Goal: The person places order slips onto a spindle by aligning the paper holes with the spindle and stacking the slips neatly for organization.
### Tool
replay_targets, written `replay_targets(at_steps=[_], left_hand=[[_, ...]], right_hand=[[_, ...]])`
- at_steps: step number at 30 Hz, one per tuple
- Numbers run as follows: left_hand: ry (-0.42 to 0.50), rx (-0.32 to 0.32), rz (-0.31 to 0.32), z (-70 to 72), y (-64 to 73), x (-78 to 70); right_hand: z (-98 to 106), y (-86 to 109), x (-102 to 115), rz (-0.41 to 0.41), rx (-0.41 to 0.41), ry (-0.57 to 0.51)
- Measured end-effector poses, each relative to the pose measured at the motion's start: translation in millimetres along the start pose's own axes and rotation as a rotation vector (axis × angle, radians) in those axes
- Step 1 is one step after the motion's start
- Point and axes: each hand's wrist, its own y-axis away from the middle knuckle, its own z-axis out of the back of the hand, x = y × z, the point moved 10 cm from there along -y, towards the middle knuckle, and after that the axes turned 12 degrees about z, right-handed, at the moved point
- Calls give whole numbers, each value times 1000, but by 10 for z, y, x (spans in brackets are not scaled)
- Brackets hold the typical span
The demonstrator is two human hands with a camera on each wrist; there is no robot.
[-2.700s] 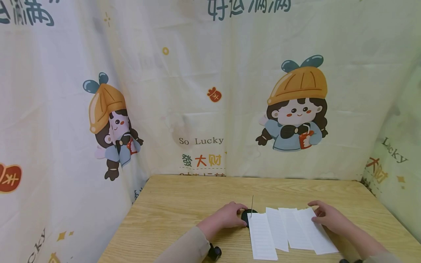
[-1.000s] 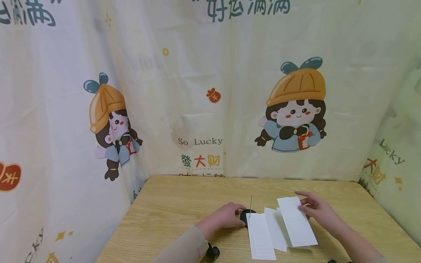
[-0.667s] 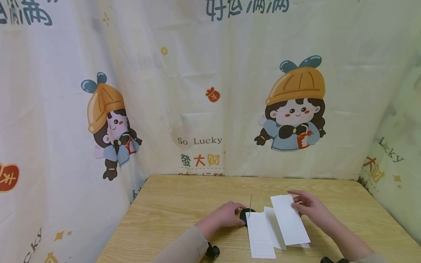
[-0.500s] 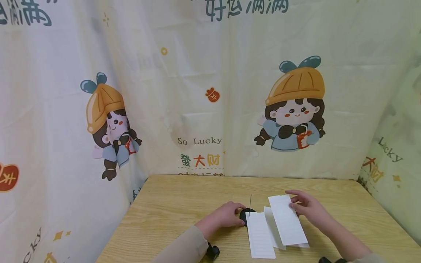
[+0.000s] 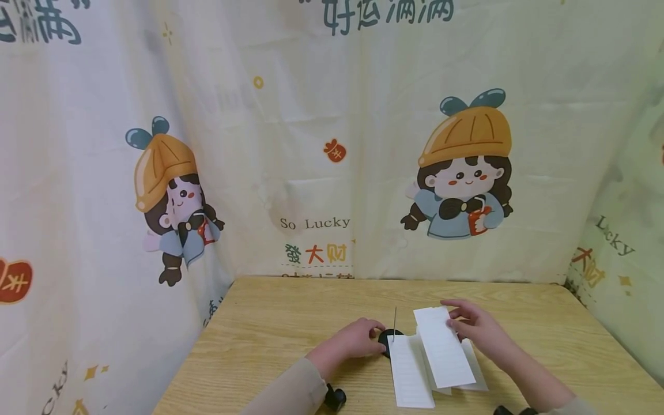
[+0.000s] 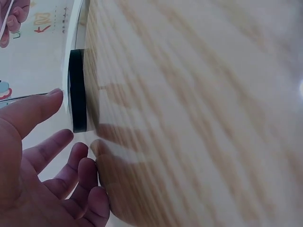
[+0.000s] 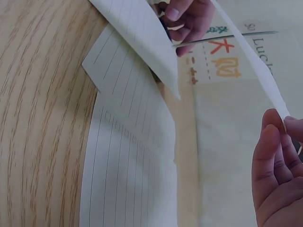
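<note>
Your right hand (image 5: 474, 329) pinches the lined paper slip (image 5: 440, 351) by its right edge, above the counter (image 5: 290, 302). It lies left of that grip, long axis toward the counter's near edge. Bill spike (image 6: 77, 92) farther left; your left hand (image 5: 358, 339), nearer, pinches its base.

Head view forward-down over table (image 5: 280, 308), close sideways wrist views, black base (image 6: 78, 90) in head and left wrist
</note>
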Motion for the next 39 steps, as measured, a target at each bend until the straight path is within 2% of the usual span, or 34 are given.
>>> replay_targets(at_steps=[11,17,24,32,39], left_hand=[[14,-56,-30,92,39,-29],[64,-93,-55,208,106,-101],[141,-133,-49,349,197,-192],[205,-205,-91,539,287,-344],[278,-202,-73,553,279,-387]], right_hand=[[-86,-48,51,26,-7,-10],[-102,-79,75,17,-12,-1],[-126,-102,161,44,-44,-34],[-135,-123,257,75,-88,-63],[-217,-128,267,60,-83,-63]])
